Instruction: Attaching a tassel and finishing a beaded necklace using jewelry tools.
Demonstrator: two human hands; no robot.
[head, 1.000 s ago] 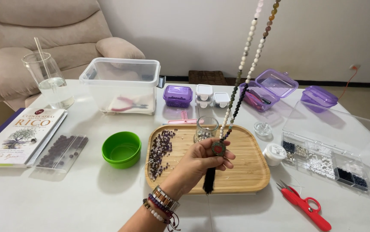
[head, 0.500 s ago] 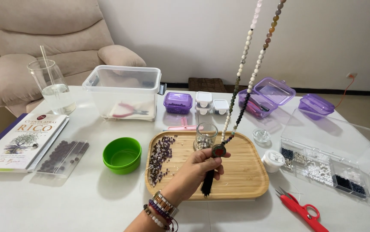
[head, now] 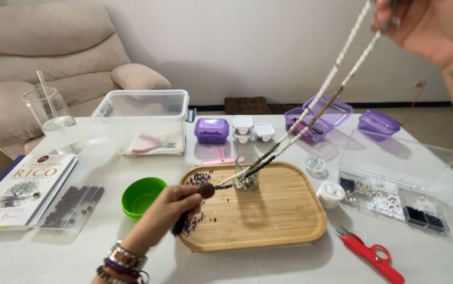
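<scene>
My left hand (head: 171, 210) pinches the lower end of a long beaded necklace (head: 310, 108) at its round dark pendant (head: 207, 190), just above the left part of a wooden tray (head: 284, 221). A dark tassel hangs below my fingers. My right hand (head: 426, 26) holds the upper end of the necklace at the top right, so the two strands run taut and slanted across the view. The beads fade from white at the top to brown and dark near the pendant. Loose purple beads (head: 195, 181) lie on the tray's left side, beside a small glass cup (head: 247, 173).
White table holds a green bowl (head: 142, 195), a book (head: 18, 189), a bead strip (head: 71, 206), a glass of water with a straw (head: 58, 123), a clear tub with pink pliers (head: 147, 121), purple boxes (head: 211, 130), a clear compartment box (head: 395, 184), red snips (head: 371, 255). An armchair stands behind.
My left hand has swung the pendant end leftward across the tray, and my right hand has come into view at the top right. The strands now slant instead of hanging near vertical.
</scene>
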